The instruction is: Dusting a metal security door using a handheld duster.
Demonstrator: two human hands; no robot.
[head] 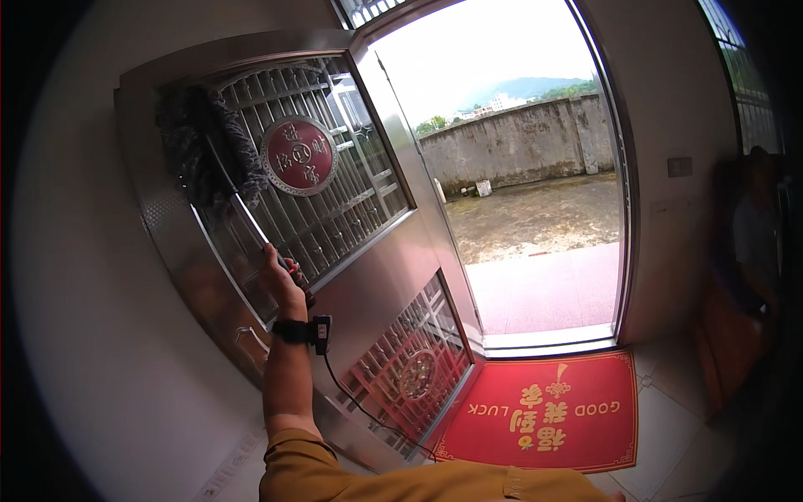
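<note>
My left hand [283, 276] is wrapped around the black handle of a fluffy duster. Beyond the hand, a bare metal rod leads up to the dark grey duster head [207, 147]. The head lies over the upper left of the grille panel, beside a round red medallion [300, 155] with raised metal characters. This panel belongs to an open metal door [370, 263], which swings into the room. A black strap with a small device [321, 334] sits on my left wrist, and a cable hangs from it. My right hand is out of view.
A red doormat [564, 414] lies at the doorway. Below my forearm, the door's handle [251, 339] sticks out. Outside are a paved yard and a concrete wall [521, 147]. A wall switch [679, 167] and dark wooden furniture [721, 351] are on the right.
</note>
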